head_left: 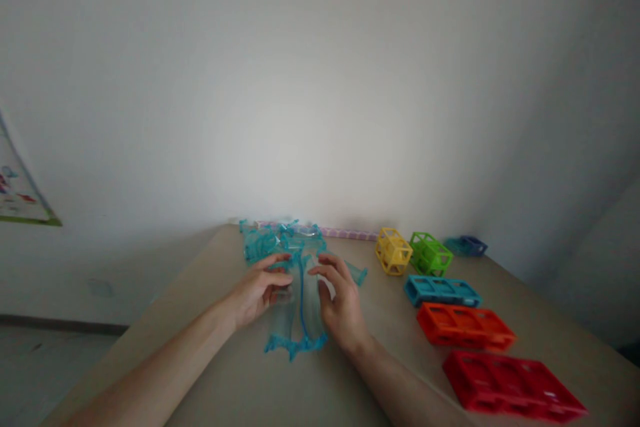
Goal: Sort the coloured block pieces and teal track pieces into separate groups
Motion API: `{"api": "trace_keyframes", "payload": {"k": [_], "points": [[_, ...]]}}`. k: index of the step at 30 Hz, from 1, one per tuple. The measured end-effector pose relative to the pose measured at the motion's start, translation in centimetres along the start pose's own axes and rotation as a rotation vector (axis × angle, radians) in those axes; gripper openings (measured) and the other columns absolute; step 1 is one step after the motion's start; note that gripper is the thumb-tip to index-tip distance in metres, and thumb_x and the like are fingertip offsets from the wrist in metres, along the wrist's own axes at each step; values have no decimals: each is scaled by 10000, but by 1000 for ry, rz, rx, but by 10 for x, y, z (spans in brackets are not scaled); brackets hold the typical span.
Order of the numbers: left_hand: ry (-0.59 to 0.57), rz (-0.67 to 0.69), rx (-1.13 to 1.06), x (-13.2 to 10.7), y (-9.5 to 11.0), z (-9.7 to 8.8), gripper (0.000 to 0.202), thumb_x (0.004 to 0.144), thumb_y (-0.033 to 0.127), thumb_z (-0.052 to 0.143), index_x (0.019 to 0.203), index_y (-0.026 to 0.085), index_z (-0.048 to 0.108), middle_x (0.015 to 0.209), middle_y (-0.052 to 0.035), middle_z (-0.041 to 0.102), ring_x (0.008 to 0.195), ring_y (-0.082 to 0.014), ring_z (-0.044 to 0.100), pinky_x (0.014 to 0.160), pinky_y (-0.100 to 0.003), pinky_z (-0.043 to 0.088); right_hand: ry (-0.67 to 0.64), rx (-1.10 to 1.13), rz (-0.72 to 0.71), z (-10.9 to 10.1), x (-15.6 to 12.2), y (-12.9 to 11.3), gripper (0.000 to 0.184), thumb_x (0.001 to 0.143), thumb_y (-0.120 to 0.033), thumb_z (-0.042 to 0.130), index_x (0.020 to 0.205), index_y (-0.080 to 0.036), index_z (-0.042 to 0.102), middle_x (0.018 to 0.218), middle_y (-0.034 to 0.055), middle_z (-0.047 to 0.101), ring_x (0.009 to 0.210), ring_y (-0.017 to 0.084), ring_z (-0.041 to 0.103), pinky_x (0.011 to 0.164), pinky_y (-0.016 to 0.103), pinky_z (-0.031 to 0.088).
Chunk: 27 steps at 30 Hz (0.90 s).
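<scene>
Two clear plastic half-pipe pieces with teal ends (295, 345) lie side by side in front of me, a blue strip running between them. My left hand (265, 290) is at their left side, fingers curled and closed on the left piece's edge. On the other side, my right hand (340, 297) has its bent fingers and thumb about the right piece's edge. Exactly where the fingertips touch the clear plastic is hard to make out. Just beyond my hands is a loose pile of similar clear and teal pieces (263, 243).
To the right stand a yellow frame block (393, 251), a green one (430, 254), and long blue (443, 291), orange (465, 327) and red (510, 385) frame blocks. Dark blue pieces (473, 246) sit farther back. A patterned purple strip (350, 234) runs along the wall.
</scene>
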<state>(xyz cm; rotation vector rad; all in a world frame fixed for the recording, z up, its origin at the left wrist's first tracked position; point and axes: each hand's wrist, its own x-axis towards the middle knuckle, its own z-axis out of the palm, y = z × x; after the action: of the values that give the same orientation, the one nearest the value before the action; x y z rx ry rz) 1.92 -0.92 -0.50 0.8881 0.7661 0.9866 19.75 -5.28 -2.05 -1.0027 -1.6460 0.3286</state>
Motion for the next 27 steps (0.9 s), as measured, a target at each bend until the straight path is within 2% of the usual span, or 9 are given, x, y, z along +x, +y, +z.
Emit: {"api": "trace_keyframes", "payload": {"k": [2, 4, 6, 10, 14, 17, 20, 24, 27], "points": [[21, 53, 29, -1, 0, 1, 491, 634, 37, 723, 1076, 196, 580, 632, 65, 522, 513, -94, 579, 494, -228, 542, -68, 101, 132, 2, -2, -3, 293, 882, -150, 404, 1081, -219, 606, 1046, 70, 619, 871, 165, 642, 735, 293, 517], [21, 95, 57, -2, 0, 2, 503, 628, 55, 739, 1084, 200, 582, 628, 70, 498, 524, -88, 561, 498, -225, 539, -184, 180, 252, 5, -4, -4, 320, 900, -245, 441, 1205, -221, 534, 892, 34, 639, 645, 125, 624, 543, 225, 484], [11, 122, 81, -2, 0, 3, 515, 629, 76, 748, 1101, 201, 586, 638, 68, 483, 541, -85, 545, 518, -234, 545, -233, 171, 309, 8, -6, -5, 409, 859, -292, 531, 1259, -219, 489, 812, 10, 636, 537, 102, 582, 452, 191, 428], [8, 156, 142, -3, 0, 3, 531, 631, 130, 760, 1128, 215, 597, 683, 59, 475, 569, -84, 532, 503, -216, 520, -158, 120, 380, 11, -5, -5, 426, 800, -291, 584, 1217, -218, 533, 786, -2, 621, 445, 71, 527, 399, 179, 413], [6, 187, 266, -5, -1, 4, 524, 637, 158, 753, 1137, 214, 604, 707, 42, 497, 610, -105, 536, 479, -200, 483, -94, 260, 556, 10, -3, -5, 451, 800, -338, 547, 1225, -189, 519, 768, 0, 615, 413, 89, 511, 335, 203, 421], [9, 187, 282, -5, -3, 4, 554, 635, 177, 759, 1162, 212, 593, 714, 39, 509, 622, -114, 548, 496, -212, 483, -103, 255, 470, 9, -3, -2, 430, 807, -350, 556, 1194, -163, 546, 715, -1, 614, 474, 102, 523, 394, 207, 432], [5, 188, 242, -4, -5, 4, 588, 628, 188, 766, 1185, 208, 576, 709, 45, 515, 615, -117, 561, 527, -237, 501, -119, 181, 372, 11, -6, 3, 397, 829, -355, 566, 1177, -164, 565, 648, -20, 581, 488, 95, 485, 428, 196, 374], [2, 200, 225, -3, -7, 5, 561, 627, 192, 761, 1157, 197, 576, 696, 45, 521, 620, -125, 569, 568, -277, 529, -144, 160, 347, 12, -8, 5, 395, 855, -379, 556, 1194, -176, 548, 624, -39, 527, 477, 83, 438, 433, 191, 322], [18, 211, 232, -3, -8, 6, 544, 614, 202, 766, 1125, 193, 580, 684, 42, 541, 619, -129, 573, 552, -264, 523, -190, 172, 341, 12, -9, 3, 407, 859, -395, 557, 1203, -179, 530, 604, -59, 461, 466, 78, 417, 420, 184, 294]]}}
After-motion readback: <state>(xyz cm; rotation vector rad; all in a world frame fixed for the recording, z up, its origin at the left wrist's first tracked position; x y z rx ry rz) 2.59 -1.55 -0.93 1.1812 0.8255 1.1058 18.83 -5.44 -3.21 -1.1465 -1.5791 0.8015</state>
